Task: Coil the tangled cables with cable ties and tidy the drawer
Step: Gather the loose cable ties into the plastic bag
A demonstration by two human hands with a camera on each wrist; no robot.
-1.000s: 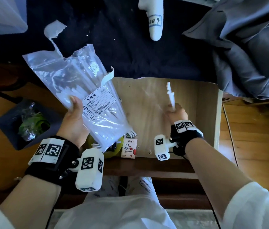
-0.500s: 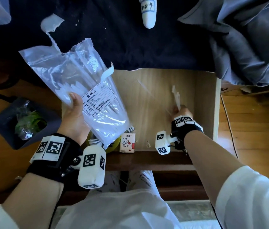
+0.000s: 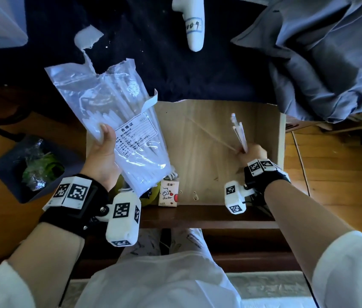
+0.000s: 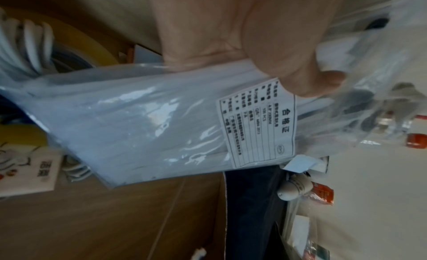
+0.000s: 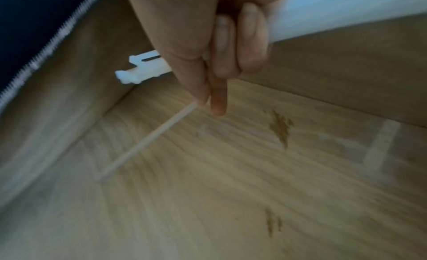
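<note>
Dark cloth (image 3: 197,70) covers the desk ahead of us, with a crumpled grey garment (image 3: 331,58) heaped at its right edge and a white labelled device (image 3: 194,25) lying near the far edge. Below it the open wooden drawer (image 3: 209,174) shows mostly bare floor. Our left hand (image 3: 102,161) grips a torn-open clear bag of cable ties (image 3: 118,130) from underneath, thumb pressed on its front beside the printed label (image 4: 256,123), and holds it tilted over the drawer's left edge. Under the bag's lower end, in the drawer's near left corner, we see white coiled cable (image 4: 34,45), something round and yellow, and a small tissue packet (image 3: 168,194). Our right hand (image 3: 251,154) is down inside the drawer near its right wall, curled round a few white cable ties (image 3: 239,132) whose heads point toward the back; its extended fingertips (image 5: 218,103) meet the end of one loose cable tie (image 5: 148,141) lying on the drawer floor. Left of the desk sits a dark bin (image 3: 31,167).
</note>
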